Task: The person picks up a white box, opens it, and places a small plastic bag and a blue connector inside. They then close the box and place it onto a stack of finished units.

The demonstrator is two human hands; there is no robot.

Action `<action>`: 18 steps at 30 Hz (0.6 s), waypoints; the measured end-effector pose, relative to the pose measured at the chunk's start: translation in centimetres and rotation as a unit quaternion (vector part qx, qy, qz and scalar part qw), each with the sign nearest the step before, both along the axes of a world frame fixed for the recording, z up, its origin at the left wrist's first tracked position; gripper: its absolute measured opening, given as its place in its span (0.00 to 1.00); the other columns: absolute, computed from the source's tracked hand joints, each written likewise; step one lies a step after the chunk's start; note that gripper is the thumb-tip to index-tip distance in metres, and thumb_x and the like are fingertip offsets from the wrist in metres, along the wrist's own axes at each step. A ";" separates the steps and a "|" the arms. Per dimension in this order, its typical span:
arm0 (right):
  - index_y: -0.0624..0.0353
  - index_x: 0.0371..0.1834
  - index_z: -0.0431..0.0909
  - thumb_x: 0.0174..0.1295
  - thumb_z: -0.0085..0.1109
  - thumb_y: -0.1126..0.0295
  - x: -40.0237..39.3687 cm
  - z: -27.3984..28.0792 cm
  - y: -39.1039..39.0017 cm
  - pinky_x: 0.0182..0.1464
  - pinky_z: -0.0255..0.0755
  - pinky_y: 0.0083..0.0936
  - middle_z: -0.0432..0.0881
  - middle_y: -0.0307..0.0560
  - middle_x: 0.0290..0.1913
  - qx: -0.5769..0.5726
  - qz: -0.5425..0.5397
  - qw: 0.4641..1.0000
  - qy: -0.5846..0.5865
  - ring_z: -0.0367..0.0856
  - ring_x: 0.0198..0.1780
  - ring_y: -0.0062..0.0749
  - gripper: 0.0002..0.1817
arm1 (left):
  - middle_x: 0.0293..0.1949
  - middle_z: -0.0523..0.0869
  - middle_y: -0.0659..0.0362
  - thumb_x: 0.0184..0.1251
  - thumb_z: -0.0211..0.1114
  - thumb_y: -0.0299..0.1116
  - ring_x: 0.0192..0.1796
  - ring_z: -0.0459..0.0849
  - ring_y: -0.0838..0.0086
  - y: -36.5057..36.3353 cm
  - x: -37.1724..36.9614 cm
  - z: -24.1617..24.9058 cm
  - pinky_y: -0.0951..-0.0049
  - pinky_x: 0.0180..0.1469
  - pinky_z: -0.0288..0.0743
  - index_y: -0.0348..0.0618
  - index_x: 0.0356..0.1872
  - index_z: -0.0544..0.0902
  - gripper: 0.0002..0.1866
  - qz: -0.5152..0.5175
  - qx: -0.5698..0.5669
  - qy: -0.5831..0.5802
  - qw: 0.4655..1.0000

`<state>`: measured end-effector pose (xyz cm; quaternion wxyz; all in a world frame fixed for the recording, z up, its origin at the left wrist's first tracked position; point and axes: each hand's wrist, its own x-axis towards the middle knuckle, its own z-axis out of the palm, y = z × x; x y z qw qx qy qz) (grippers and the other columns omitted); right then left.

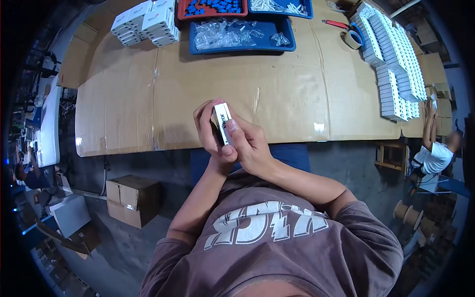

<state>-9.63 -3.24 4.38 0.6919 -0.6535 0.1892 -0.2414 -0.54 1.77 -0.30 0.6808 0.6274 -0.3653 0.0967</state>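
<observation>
Both hands hold one small white box (222,114) with dark lettering along its narrow side. It stands tilted above the near edge of the cardboard-covered table (237,84). My left hand (208,129) wraps its fingers round the left side, the thumb near the bottom end. From the right, my right hand (251,143) closes on the box, its thumb pressed against the lettered side. The palms come together below, so the lower part and the back of the box are hidden.
Stacked white boxes (144,22) stand at the back left, more white boxes (391,54) at the right. Blue tray (242,50) holds clear plastic pieces; red tray (212,15) holds blue parts. Tape roll (353,39) and red-handled tool (335,23) lie nearby. Another person (438,156) sits right.
</observation>
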 end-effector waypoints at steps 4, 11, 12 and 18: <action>0.67 0.76 0.69 0.84 0.45 0.64 -0.4 0.1 0.1 0.40 0.73 0.24 0.81 0.45 0.38 -0.024 0.006 1.000 -0.004 0.75 0.37 0.22 0.25 | 0.54 0.79 0.40 0.66 0.44 0.81 0.55 0.80 0.52 0.2 0.0 -0.7 0.55 0.58 0.77 0.23 0.59 0.77 0.57 -0.001 -0.022 -0.016 1.000; 0.64 0.35 0.73 0.85 0.39 0.58 -0.2 0.6 1.0 0.33 0.65 0.25 0.71 0.37 0.27 -0.041 -0.044 0.998 -0.021 0.66 0.31 0.21 0.23 | 0.55 0.78 0.40 0.63 0.44 0.85 0.56 0.80 0.52 0.3 -0.3 -0.9 0.54 0.58 0.78 0.23 0.59 0.77 0.60 -0.006 -0.043 -0.022 0.999; 0.64 0.35 0.74 0.85 0.39 0.58 -0.2 0.7 1.0 0.33 0.65 0.25 0.71 0.37 0.27 -0.042 -0.045 0.998 -0.021 0.66 0.31 0.21 0.23 | 0.55 0.77 0.40 0.62 0.45 0.85 0.56 0.80 0.52 0.3 -0.4 -0.9 0.54 0.59 0.78 0.23 0.59 0.77 0.60 -0.005 -0.042 -0.021 0.999; 0.65 0.36 0.74 0.86 0.38 0.58 -0.3 0.2 1.0 0.33 0.66 0.25 0.72 0.38 0.27 -0.049 -0.045 0.997 -0.026 0.68 0.31 0.21 0.24 | 0.55 0.77 0.41 0.61 0.46 0.86 0.57 0.80 0.52 0.2 -0.2 -1.3 0.53 0.59 0.78 0.24 0.59 0.77 0.60 -0.009 -0.055 -0.031 0.998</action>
